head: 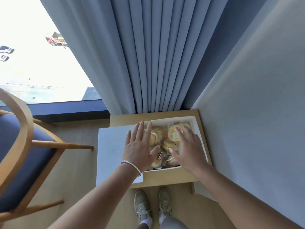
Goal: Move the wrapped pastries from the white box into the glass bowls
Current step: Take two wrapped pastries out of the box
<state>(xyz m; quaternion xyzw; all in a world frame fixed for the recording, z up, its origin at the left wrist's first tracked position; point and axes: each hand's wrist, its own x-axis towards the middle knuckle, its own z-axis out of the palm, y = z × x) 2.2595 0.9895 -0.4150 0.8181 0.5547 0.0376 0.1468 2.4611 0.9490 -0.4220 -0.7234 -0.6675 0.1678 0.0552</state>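
Note:
A white box (pixel 194 120) stands open on a small wooden table (pixel 166 177) in the corner. It is full of round golden pastries (pixel 160 134) in clear wrappers. My left hand (pixel 139 147), with a silver bracelet on the wrist, hovers flat over the box's left side, fingers spread. Over the box's right side my right hand (pixel 189 149) is spread the same way and holds nothing. The box's white lid (pixel 110 154) lies to the left, partly under my left arm. No glass bowls are in view.
A wooden chair (pixel 21 156) with a blue seat stands at the left. Blue curtains (pixel 156 63) hang behind the table and a pale wall (pixel 255 113) runs along the right. My feet in light sneakers (pixel 153 207) stand before the table on the wood floor.

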